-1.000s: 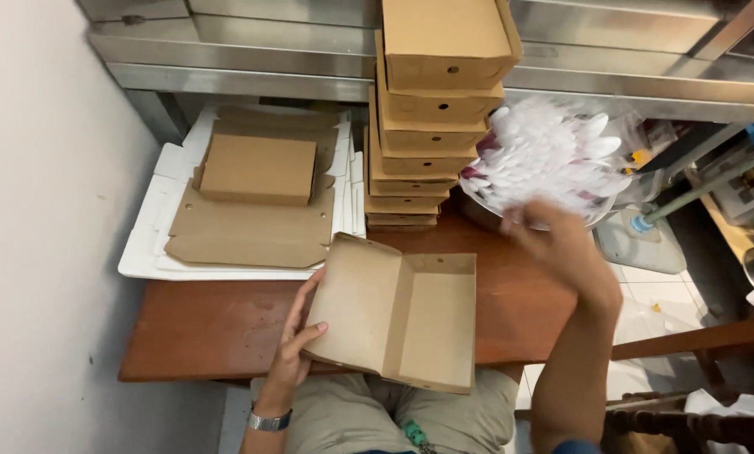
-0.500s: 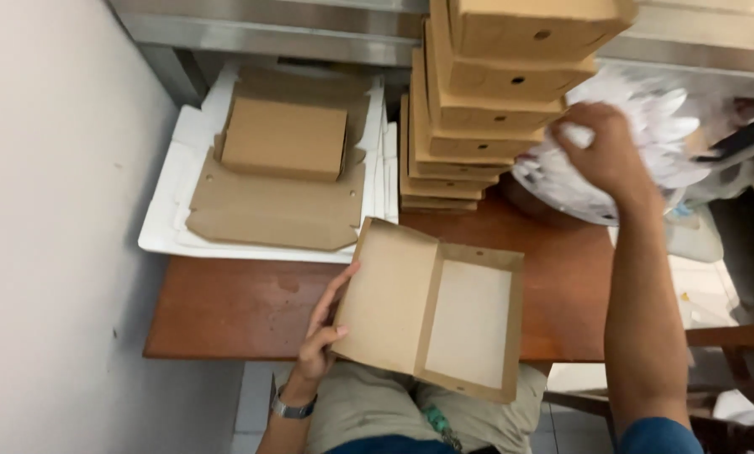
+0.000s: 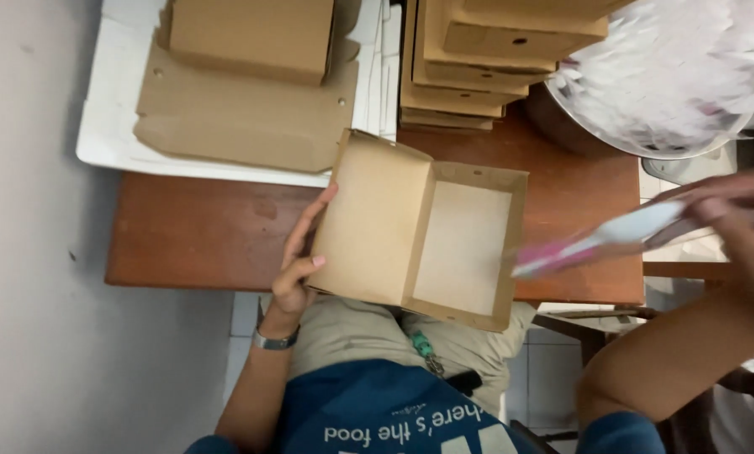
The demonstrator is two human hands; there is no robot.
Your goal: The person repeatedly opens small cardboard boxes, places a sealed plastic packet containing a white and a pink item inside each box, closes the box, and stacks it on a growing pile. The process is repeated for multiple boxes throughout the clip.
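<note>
— Where do we have the open brown cardboard box with its hinged lid?

— We hold it over our lap at the near edge of the reddish-brown wooden table, lid flap swung out to the left. Our left hand grips that flap's outer edge, thumb on top and fingers curled underneath, probably so the tray side lies flat and open upward.

— And our right hand?

— It is closed in a pinch on a thin white sheet with a pink edge, blurred with motion, whose far tip reaches the box's right wall. Held by one end, the sheet slants down toward the tray.

— What lies around us?

— A stack of closed brown cardboard boxes stands at the back of the table, well within reach. Left of it, flat brown cardboard blanks rest on a pile of white sheets. At the right, a round metal bowl of white and pink papers sits beside the stack, close to our right hand.
</note>
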